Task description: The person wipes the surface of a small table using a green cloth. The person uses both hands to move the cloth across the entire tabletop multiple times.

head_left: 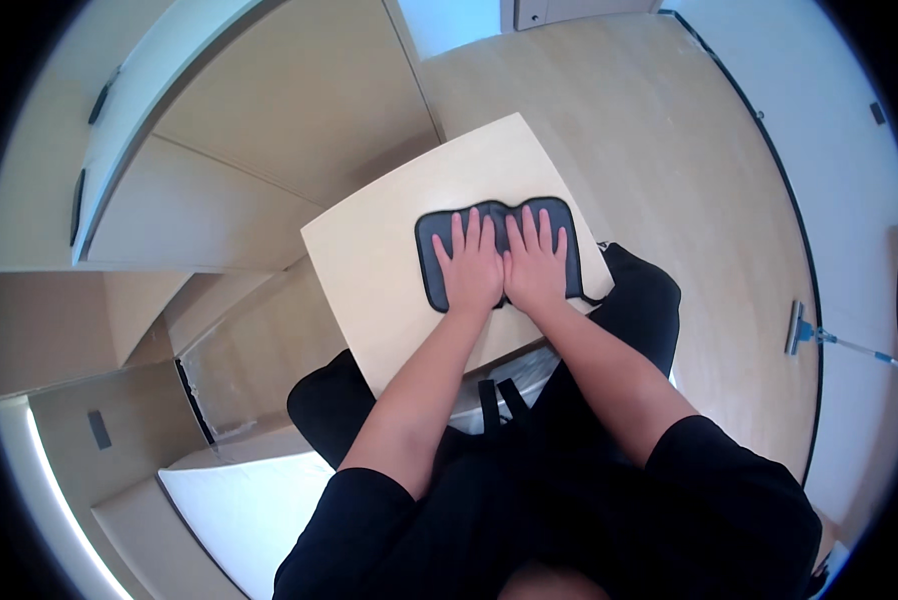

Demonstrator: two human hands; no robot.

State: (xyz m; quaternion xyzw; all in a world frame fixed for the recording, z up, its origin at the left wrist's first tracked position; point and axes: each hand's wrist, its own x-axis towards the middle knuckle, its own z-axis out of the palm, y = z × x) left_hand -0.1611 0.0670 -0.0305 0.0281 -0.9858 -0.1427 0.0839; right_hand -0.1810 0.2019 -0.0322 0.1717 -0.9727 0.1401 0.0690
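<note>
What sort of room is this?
Probably a bedroom or similar living space: what looks like a white-covered bed at lower left, pale wardrobe-like cabinets at upper left, and a mop-like cleaning tool by the right wall.

2 hands [476, 273] lie side by side on a case [436, 286] on the table [389, 220], left of a mop [795, 328].

Pale wood-toned floor [609, 110]; bluish-white wall [819, 130] at right, black strip [795, 205] along base, blue-handled mop [795, 328] beside it. Beige cabinet [299, 90] upper left; bright light strip [59, 480] lower left.
</note>
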